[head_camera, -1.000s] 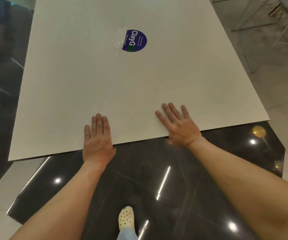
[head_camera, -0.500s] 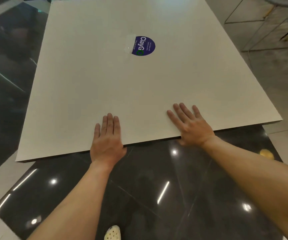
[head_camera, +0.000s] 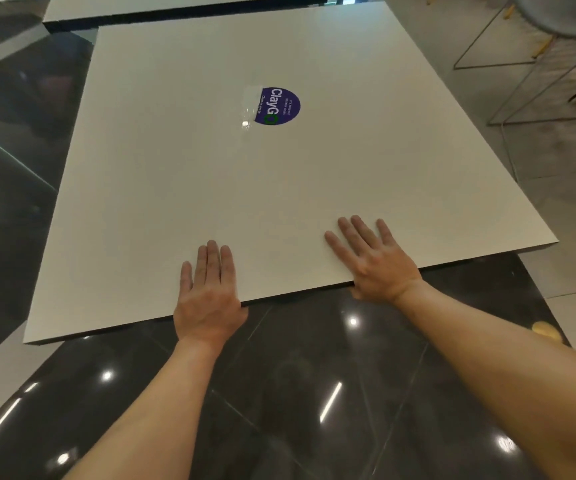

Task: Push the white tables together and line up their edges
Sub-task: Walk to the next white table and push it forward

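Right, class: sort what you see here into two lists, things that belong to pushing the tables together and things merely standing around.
Part of the job:
near white table
far white table
left hand, flat on the near edge
right hand, flat on the near edge

Just standing around:
round purple sticker
wire-legged chairs
glossy dark floor

Dim indoor light; glare spots on floor (head_camera: 314, 393); edges blurred.
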Demonstrator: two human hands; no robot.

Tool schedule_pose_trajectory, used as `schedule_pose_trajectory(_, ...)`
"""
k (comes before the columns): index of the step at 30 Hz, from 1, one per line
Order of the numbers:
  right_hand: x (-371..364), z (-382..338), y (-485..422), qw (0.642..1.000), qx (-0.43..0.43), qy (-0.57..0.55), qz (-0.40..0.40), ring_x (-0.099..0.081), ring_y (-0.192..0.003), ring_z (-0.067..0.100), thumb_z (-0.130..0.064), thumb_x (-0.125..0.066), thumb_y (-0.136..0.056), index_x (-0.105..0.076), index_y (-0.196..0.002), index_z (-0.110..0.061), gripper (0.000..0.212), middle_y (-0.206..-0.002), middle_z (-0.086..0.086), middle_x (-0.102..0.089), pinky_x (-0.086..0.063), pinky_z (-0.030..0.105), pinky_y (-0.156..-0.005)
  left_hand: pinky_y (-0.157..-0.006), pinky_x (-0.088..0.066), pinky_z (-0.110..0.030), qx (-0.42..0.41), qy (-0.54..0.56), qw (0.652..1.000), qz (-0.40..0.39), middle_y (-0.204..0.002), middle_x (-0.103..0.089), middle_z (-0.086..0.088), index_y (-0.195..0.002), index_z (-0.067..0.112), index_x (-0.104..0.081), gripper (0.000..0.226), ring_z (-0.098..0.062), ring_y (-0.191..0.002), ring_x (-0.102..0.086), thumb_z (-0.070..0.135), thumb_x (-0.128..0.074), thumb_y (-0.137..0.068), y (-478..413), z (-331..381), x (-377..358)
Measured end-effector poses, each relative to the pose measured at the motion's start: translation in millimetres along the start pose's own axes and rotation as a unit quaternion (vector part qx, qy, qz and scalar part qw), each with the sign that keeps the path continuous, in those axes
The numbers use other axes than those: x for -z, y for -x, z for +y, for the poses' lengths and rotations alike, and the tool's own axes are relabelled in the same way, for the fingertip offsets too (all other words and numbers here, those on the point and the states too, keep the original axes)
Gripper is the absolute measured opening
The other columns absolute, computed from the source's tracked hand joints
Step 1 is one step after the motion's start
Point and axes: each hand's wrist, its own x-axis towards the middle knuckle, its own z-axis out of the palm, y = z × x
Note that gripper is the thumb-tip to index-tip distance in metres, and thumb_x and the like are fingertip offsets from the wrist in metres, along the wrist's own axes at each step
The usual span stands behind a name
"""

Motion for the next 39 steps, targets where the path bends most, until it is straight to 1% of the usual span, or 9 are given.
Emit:
schedule_pose_trajectory(6, -4, 18, -16, 1.000, 0.005, 0.002, 0.003, -0.039, -0.130, 0.047, -0.038, -0.081, -0.058, -0.038, -0.143, -0.008, 0.099, -0.144, 0.027, -0.041, -0.037, 0.069, -0.096, -0.100, -0.035, -0.059, 0.001, -0.010, 1.000, 0.011, -0.137, -0.044, -0.031, -0.134, -0.007, -0.041, 0.098, -0.043, -0.126, -0.045, 0.019, -0.081, -0.048, -20, 4, -6)
schedule_pose_trajectory(13, -5, 28, -33, 1.000, 0.009, 0.022, 0.004, -0.042, -0.128, 0.046, -0.040, -0.084, -0.055, -0.039, -0.142, -0.008, 0.104, -0.143, 0.026, -0.042, -0.040, 0.068, -0.093, -0.099, -0.037, -0.059, 0.004, -0.017, 1.000, 0.016, -0.135, -0.046, -0.030, -0.132, -0.007, -0.043, 0.092, -0.042, -0.124, -0.048, 0.017, -0.076, -0.050, -39, 4, -7)
schedule_pose_trajectory(19, -7, 37, -54, 1.000, 0.006, 0.016, -0.009, -0.024, -0.139, 0.046, -0.035, -0.072, -0.072, -0.020, -0.150, -0.011, 0.097, -0.152, 0.025, -0.025, -0.024, 0.067, -0.105, -0.097, -0.038, -0.059, -0.001, -0.033, 0.999, 0.023, -0.134, -0.048, -0.030, -0.131, -0.007, -0.044, 0.099, -0.042, -0.122, -0.049, 0.023, -0.082, -0.045, -61, -3, -10)
schedule_pose_trajectory(22, -9, 39, -56, 1.000, 0.005, 0.003, -0.007, -0.025, -0.138, 0.046, -0.034, -0.073, -0.071, -0.022, -0.149, -0.011, 0.096, -0.152, 0.025, -0.026, -0.024, 0.068, -0.105, -0.098, -0.038, -0.060, 0.002, -0.026, 0.999, 0.024, -0.134, -0.047, -0.031, -0.131, -0.007, -0.044, 0.095, -0.042, -0.123, -0.049, 0.020, -0.080, -0.047, -63, -2, -11)
schedule_pose_trajectory(26, -11, 40, -56, 1.000, 0.004, -0.001, -0.016, -0.016, -0.142, 0.043, -0.037, -0.069, -0.075, -0.011, -0.151, -0.014, 0.098, -0.156, 0.022, -0.017, -0.018, 0.066, -0.108, -0.098, -0.037, -0.060, 0.003, -0.021, 1.000, 0.020, -0.135, -0.047, -0.030, -0.131, -0.007, -0.044, 0.095, -0.042, -0.123, -0.048, 0.019, -0.081, -0.048, -62, -1, -9)
schedule_pose_trajectory(33, -14, 41, -54, 1.000, 0.002, -0.021, 0.017, -0.032, -0.135, 0.046, -0.032, -0.079, -0.062, -0.030, -0.147, -0.010, 0.100, -0.149, 0.025, -0.033, -0.028, 0.069, -0.102, -0.104, -0.030, -0.057, 0.009, -0.006, 0.999, 0.030, -0.140, -0.041, -0.029, -0.137, -0.006, -0.038, 0.094, -0.041, -0.129, -0.042, 0.019, -0.079, -0.055, -61, 0, -14)
schedule_pose_trajectory(36, -12, 39, -55, 0.999, -0.007, -0.037, 0.009, -0.029, -0.137, 0.044, -0.029, -0.078, -0.062, -0.028, -0.148, -0.012, 0.101, -0.151, 0.022, -0.030, -0.025, 0.068, -0.104, -0.111, -0.020, -0.053, 0.021, 0.001, 1.000, -0.008, -0.149, -0.030, -0.024, -0.144, -0.001, -0.026, 0.100, -0.036, -0.138, -0.029, 0.023, -0.077, -0.061, -62, 0, -10)
schedule_pose_trajectory(37, -11, 38, -55, 0.999, -0.015, -0.039, -0.004, -0.025, -0.140, 0.042, -0.030, -0.076, -0.064, -0.023, -0.150, -0.015, 0.102, -0.154, 0.020, -0.026, -0.022, 0.067, -0.106, -0.113, -0.014, -0.050, 0.027, -0.005, 0.999, -0.031, -0.153, -0.022, -0.022, -0.146, 0.001, -0.016, 0.104, -0.033, -0.142, -0.021, 0.028, -0.075, -0.065, -61, 0, -9)
schedule_pose_trajectory(39, -11, 35, -54, 0.998, -0.031, -0.036, -0.042, -0.005, -0.146, 0.034, -0.037, -0.069, -0.073, 0.002, -0.151, -0.021, 0.107, -0.160, 0.013, -0.005, -0.009, 0.061, -0.112, -0.115, -0.001, -0.047, 0.030, -0.008, 0.997, -0.070, -0.157, -0.002, -0.017, -0.145, 0.007, 0.012, 0.112, -0.029, -0.145, -0.001, 0.042, -0.067, -0.074, -61, -2, -9)
